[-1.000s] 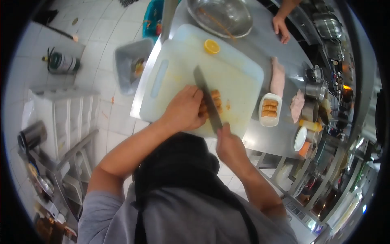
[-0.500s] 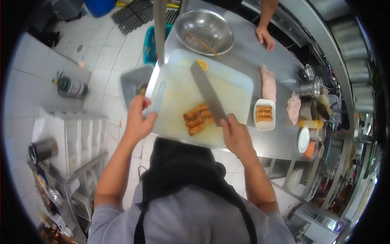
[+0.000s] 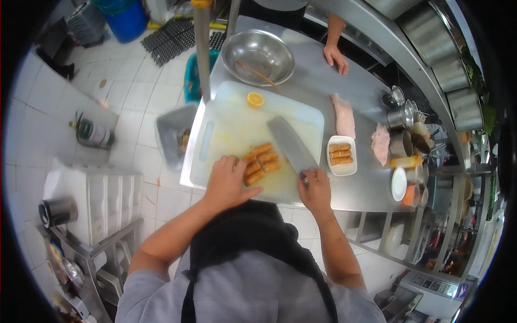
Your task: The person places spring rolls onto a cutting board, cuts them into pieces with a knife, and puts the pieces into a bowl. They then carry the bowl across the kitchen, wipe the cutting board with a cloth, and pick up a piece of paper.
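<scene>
Several golden-brown fried rolls, cut in pieces, lie side by side in two rows [image 3: 262, 162] near the front of the white cutting board [image 3: 215, 116]. My left hand [image 3: 227, 180] is at their left end, thumb apart from the fingers, fingertips at or touching the rolls. Right of the rolls, a wide-bladed chef's knife [image 3: 291, 142] lies flat or nearly flat over the board, tip pointing away. My right hand [image 3: 316, 191] has its fingers on the knife's dark handle, which is partly hidden. A cut lemon or orange half [image 3: 255, 99] sits at the board's far side.
To the right stands a white dish [image 3: 342, 168] of similar rolls. Beyond are raw pale meat pieces [image 3: 343, 116], a white plate [image 3: 399, 184] and metal pots [image 3: 400, 144]. A steel bowl [image 3: 257, 48] holds a stick. Across the table rests another person's hand [image 3: 336, 58].
My left hand has moved from the board's left edge to the rolls. The knife has come nearer to me and right, off the rolls. The citrus half now shows fully.
</scene>
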Demonstrator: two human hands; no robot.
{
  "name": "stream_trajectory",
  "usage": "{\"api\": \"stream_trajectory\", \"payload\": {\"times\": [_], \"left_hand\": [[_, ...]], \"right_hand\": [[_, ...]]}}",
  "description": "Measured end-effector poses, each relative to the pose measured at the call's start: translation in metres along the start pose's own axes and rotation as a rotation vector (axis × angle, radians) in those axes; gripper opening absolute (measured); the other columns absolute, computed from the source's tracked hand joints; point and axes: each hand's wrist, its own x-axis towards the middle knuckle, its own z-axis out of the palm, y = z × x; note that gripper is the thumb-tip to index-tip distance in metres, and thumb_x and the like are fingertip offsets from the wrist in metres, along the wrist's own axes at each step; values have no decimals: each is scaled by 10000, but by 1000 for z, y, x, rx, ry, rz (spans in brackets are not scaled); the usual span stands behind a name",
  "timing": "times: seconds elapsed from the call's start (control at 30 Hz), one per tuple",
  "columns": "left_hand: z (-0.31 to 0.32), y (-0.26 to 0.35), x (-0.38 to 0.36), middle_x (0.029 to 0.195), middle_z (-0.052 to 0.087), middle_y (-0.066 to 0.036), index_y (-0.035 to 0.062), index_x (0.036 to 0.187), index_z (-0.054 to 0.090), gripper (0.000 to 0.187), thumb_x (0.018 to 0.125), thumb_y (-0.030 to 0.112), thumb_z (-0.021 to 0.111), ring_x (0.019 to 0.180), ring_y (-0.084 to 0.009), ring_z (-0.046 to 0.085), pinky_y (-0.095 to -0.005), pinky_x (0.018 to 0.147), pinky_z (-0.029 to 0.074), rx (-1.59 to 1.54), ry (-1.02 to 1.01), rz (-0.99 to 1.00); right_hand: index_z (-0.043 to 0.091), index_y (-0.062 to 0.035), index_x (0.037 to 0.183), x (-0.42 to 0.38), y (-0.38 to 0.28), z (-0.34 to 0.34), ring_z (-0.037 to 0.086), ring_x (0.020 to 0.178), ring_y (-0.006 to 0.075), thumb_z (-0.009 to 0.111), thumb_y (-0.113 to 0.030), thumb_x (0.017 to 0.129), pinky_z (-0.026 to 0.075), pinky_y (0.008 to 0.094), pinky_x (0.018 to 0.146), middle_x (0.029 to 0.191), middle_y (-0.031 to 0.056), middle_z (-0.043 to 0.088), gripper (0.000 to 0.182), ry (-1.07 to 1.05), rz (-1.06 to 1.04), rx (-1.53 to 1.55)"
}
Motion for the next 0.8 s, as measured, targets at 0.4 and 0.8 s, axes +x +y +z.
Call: {"api": "stream_trajectory", "payload": {"times": [0.4,0.8], "left_hand": [[35,9,-19,1143,524,-171,28,1179,579,646,739,418,846,1036,-367,519,-461,902,435,34,60,58],[46,31,-19,1128,533,-219,-28,1229,519,622,724,144,838,1050,-421,531,-479,918,451,0,40,-152]], "right_hand": [[548,-26,1324,67,-53,7,499,1283,307,706,-43,771,378,426,1076,1364,115,536,575,-228,-391,216],[559,-62,1279,64,-35,32,550,1144,309,682,-48,786,425,426,958,1129,116,582,508,-308,-507,326]]}}
